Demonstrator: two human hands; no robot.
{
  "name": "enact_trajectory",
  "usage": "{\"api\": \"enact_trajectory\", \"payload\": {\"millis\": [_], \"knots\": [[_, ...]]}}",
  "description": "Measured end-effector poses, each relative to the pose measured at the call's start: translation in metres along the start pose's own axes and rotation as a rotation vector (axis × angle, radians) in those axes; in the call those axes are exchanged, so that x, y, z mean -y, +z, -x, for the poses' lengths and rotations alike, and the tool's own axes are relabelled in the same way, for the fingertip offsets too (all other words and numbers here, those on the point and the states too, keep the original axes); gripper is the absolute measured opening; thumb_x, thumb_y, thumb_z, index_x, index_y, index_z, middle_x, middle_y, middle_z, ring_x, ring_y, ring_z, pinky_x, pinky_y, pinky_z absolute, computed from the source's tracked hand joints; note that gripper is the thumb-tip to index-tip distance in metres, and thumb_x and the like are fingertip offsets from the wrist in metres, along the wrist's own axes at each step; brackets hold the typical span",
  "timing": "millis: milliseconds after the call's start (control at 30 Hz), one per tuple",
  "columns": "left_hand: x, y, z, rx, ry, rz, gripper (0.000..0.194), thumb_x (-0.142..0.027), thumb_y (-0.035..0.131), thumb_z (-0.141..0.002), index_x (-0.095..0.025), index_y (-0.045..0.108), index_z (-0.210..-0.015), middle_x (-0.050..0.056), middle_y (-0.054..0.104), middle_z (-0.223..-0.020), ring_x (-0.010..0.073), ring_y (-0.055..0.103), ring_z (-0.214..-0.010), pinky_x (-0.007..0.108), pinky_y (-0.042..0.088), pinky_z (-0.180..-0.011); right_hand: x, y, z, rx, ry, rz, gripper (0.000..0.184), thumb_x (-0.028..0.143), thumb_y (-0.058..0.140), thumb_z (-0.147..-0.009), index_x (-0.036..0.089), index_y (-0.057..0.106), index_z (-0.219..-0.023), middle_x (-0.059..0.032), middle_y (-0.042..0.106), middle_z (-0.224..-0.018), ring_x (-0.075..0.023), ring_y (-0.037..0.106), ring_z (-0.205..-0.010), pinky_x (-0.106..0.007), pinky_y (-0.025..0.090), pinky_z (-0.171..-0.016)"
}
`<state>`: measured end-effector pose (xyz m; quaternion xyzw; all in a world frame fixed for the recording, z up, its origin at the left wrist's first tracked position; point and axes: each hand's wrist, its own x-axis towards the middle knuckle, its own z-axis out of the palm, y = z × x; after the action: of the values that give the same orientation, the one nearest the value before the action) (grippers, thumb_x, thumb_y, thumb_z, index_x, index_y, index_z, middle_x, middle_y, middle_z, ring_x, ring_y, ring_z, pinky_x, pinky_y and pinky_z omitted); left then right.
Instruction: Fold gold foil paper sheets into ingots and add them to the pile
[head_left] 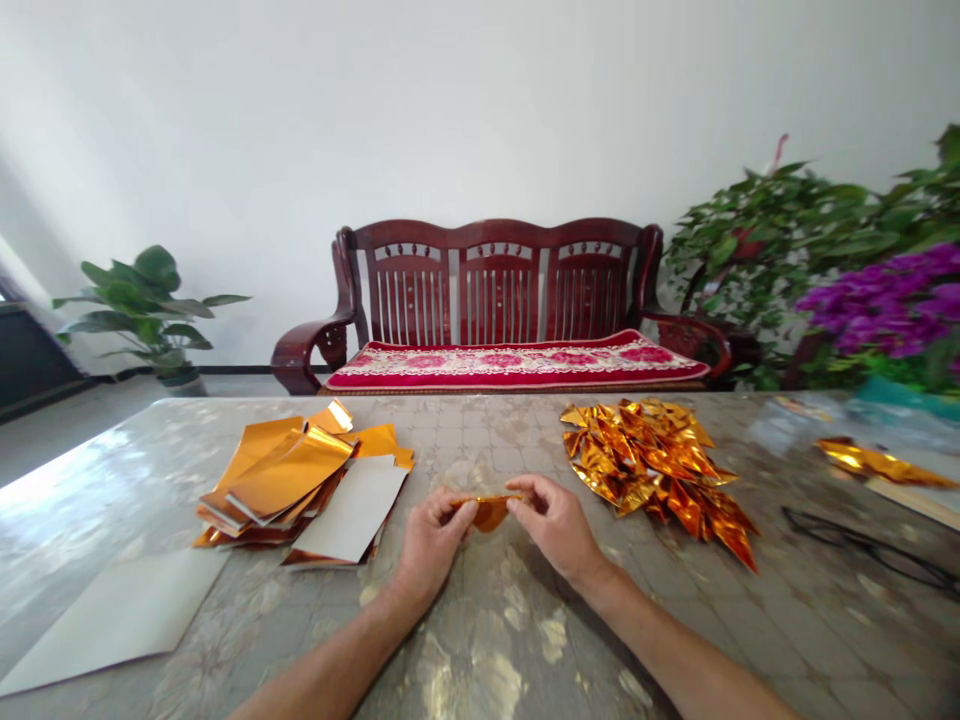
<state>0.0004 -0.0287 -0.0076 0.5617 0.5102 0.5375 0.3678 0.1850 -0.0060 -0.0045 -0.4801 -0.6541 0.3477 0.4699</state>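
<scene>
Between my two hands, just above the table, is a small folded piece of gold foil paper [492, 513]. My left hand [435, 535] pinches its left end between thumb and fingers. Its right end is pinched in the same way by my right hand [556, 525]. To the left lies a loose stack of gold foil paper sheets [281, 470], some with the white back up, such as the white-backed sheet [352, 508]. On the right is a heap of shiny folded gold foil pieces [660, 470].
A pale sheet [120, 610] lies at the table's left. Far right are black-framed glasses [862, 545], another gold foil piece [877, 460] and clear plastic [795, 420]. Behind the patterned table [480, 620] stands a wooden bench [499, 285], with plants at both sides.
</scene>
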Motion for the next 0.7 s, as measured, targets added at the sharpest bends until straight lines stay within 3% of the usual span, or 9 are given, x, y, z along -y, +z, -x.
{"api": "enact_trajectory", "payload": {"millis": [300,567,700], "knots": [[0.0079,-0.0024,-0.0052,-0.058,-0.042,0.016,0.025,-0.041,0.067,-0.077,-0.017,0.075,-0.072,0.000,0.058,-0.058,0.0133,0.052,-0.056,0.023,0.039,-0.057,0.0086,-0.0051,-0.0014,0.120,0.182,-0.408,0.035,0.039,0.062,-0.074,0.015,0.071,-0.098,-0.0030,0.068,-0.074,-0.0146,0.060,-0.063,-0.028,0.050,-0.061],[0.0086,0.0005,-0.0038,0.022,-0.178,0.128,0.037,-0.050,0.070,-0.074,-0.013,0.074,-0.080,-0.002,0.060,-0.057,0.0099,0.049,-0.050,0.021,0.039,-0.050,0.0029,-0.0044,-0.0052,0.100,0.144,-0.252,0.027,0.039,0.066,-0.074,0.016,0.071,-0.088,0.0017,0.062,-0.064,-0.0108,0.049,-0.052,-0.024,0.039,-0.050],[0.0078,0.0018,-0.0035,0.056,-0.218,0.195,0.043,-0.054,0.072,-0.071,-0.012,0.072,-0.079,-0.002,0.060,-0.056,0.0089,0.049,-0.050,0.020,0.040,-0.052,-0.0001,-0.0068,-0.0077,0.071,0.060,-0.147,0.022,0.036,0.063,-0.077,0.017,0.072,-0.085,-0.0001,0.065,-0.070,-0.0147,0.056,-0.063,-0.026,0.044,-0.060]]}}
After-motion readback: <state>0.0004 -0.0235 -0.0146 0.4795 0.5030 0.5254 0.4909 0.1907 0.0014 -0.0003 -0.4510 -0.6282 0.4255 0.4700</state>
